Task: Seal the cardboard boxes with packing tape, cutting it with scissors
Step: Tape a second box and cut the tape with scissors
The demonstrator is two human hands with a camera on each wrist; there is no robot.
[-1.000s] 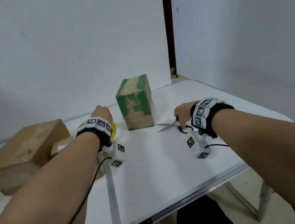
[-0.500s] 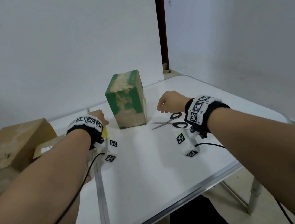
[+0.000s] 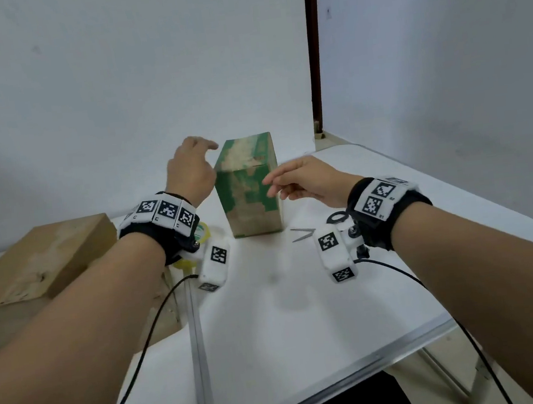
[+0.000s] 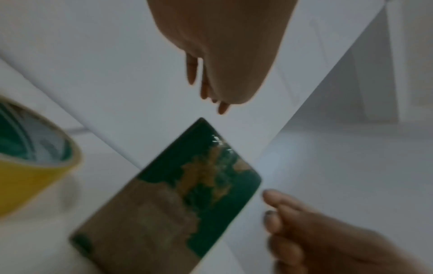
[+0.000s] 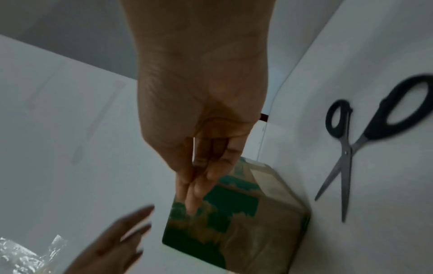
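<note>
Both our hands flank the green box, neither gripping it.

The green box stands upright on the white table, its green print torn away to bare cardboard in patches; our left hand hovers at its upper left corner, fingers loosely spread and holding nothing; our right hand reaches in from the right, fingers straight and close together, tips in front of the near face, contact unclear; the scissors lie slightly parted on the table to the right; the yellow tape sits under our left wrist; a brown box rests at far left.
</note>
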